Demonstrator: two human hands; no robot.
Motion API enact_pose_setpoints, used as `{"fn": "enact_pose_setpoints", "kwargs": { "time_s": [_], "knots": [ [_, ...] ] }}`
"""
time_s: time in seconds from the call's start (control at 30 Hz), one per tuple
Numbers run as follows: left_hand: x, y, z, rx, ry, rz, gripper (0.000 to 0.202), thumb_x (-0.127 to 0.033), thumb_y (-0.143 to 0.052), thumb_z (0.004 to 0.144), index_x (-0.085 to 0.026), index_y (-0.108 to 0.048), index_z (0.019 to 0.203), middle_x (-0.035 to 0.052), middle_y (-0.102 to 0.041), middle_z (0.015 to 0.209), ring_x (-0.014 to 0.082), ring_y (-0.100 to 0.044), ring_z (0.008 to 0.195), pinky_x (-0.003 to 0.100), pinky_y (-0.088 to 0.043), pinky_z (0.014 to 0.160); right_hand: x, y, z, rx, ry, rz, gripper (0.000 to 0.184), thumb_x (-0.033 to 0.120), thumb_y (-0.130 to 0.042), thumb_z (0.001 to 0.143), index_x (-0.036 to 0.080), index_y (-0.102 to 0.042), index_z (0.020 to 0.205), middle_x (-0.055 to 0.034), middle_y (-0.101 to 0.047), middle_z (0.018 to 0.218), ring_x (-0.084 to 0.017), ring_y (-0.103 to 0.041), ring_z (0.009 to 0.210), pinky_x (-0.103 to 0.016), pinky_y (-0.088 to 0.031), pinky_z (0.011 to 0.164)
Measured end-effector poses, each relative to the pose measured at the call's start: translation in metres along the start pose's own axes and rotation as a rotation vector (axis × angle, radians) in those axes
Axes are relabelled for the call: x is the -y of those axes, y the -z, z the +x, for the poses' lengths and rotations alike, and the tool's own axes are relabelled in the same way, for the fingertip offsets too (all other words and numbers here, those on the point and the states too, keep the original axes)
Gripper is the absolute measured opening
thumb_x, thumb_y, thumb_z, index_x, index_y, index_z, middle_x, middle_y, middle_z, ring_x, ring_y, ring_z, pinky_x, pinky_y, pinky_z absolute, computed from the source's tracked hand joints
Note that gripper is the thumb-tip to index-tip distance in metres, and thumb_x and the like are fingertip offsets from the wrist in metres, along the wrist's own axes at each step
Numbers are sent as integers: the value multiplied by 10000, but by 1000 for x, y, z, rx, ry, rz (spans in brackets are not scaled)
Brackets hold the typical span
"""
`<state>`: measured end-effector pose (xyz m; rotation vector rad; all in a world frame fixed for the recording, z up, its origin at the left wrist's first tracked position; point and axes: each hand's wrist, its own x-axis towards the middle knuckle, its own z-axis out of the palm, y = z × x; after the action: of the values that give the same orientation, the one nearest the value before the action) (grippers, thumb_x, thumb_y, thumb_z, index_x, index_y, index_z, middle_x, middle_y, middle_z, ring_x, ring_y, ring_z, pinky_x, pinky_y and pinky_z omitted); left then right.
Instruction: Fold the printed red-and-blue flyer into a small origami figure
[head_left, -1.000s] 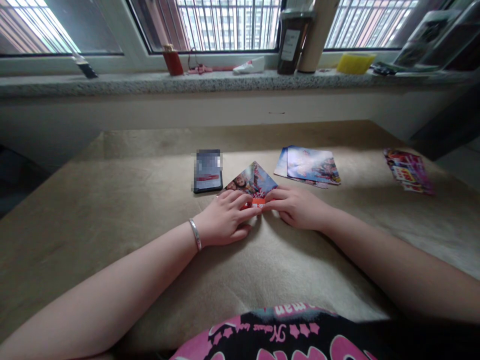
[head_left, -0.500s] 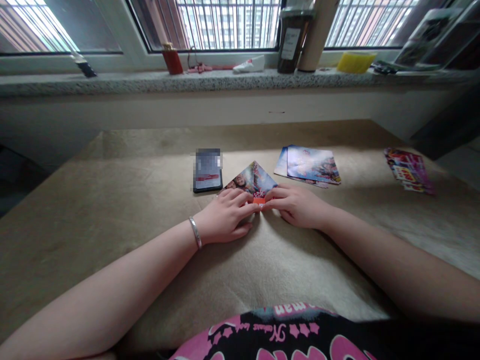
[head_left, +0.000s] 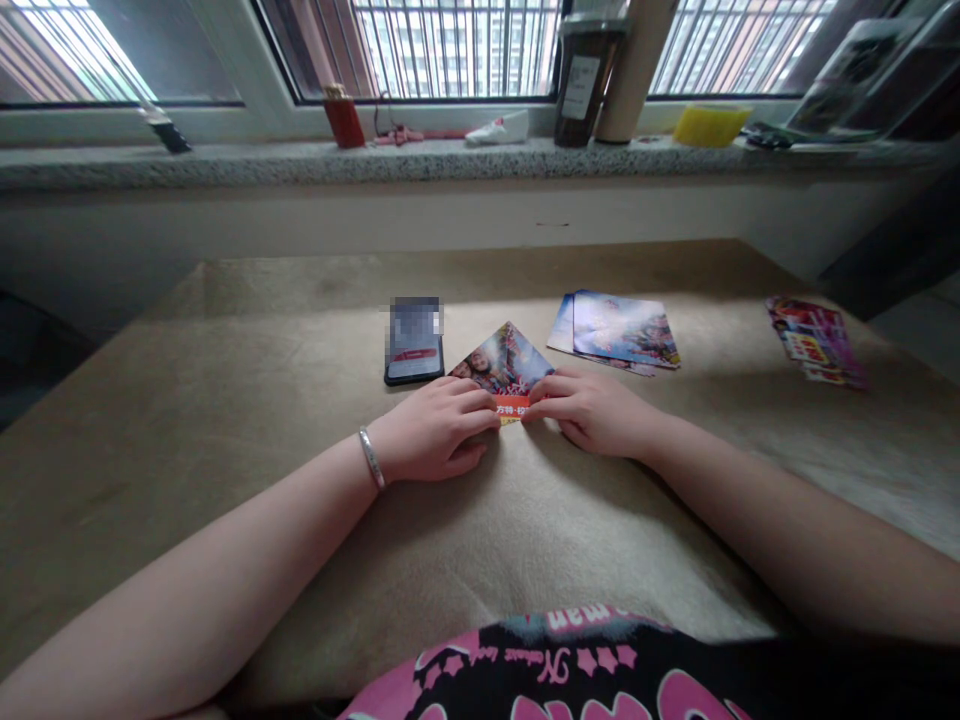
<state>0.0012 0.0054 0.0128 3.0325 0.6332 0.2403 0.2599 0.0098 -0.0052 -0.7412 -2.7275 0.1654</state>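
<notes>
A colourful printed paper (head_left: 504, 366), folded into a pointed shape, lies on the tan cloth-covered table (head_left: 225, 400). My left hand (head_left: 431, 432), with a silver bracelet on the wrist, rests on its left lower edge, fingers pressed flat on it. On the right lower edge sits my right hand (head_left: 592, 412), its fingertips pinching the paper. The fingertips of both hands almost meet over an orange strip with print.
A dark phone (head_left: 414, 342) lies just left of the paper. A small stack of printed sheets (head_left: 619, 332) sits behind my right hand, and another leaflet (head_left: 816, 342) lies far right. The stone windowsill (head_left: 300, 165) holds a red container, a dark jar and a yellow sponge.
My left hand has slid a little to the left and back along the paper, baring more of the orange strip. The right hand has hardly moved.
</notes>
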Motion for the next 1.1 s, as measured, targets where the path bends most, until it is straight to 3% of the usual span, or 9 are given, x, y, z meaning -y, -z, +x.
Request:
{"fn": "enact_pose_setpoints", "kwargs": {
  "time_s": [0.43,0.73,1.1],
  "knots": [
    [8,9,-8,-22,-30,-142,250,-60,-500,710,-183,-634,881,38,-654,1042,171,-579,956,344,-471,915,1,0,-1,0,7,-19,412,44,-450,772,243,-662,1064,-50,-644,1060,-176,-543,936,-320,-462,776],
    [18,6,-13,-34,-47,-290,301,-47,-496,707,-208,-660,901,36,-650,1079,168,-585,989,348,-462,944,2,-1,-2,5,6,-32,421,37,-458,756,236,-660,1068,-52,-642,1057,-185,-542,940,-330,-464,793],
    [21,6,-13,-35,-47,-384,234,-48,-480,742,-194,-653,798,42,-658,1046,155,-590,965,330,-469,915,13,-4,3,1,-21,-127,336,99,-479,768,181,-650,1045,-89,-634,1038,-201,-533,892,-332,-462,762]
  ]
}}
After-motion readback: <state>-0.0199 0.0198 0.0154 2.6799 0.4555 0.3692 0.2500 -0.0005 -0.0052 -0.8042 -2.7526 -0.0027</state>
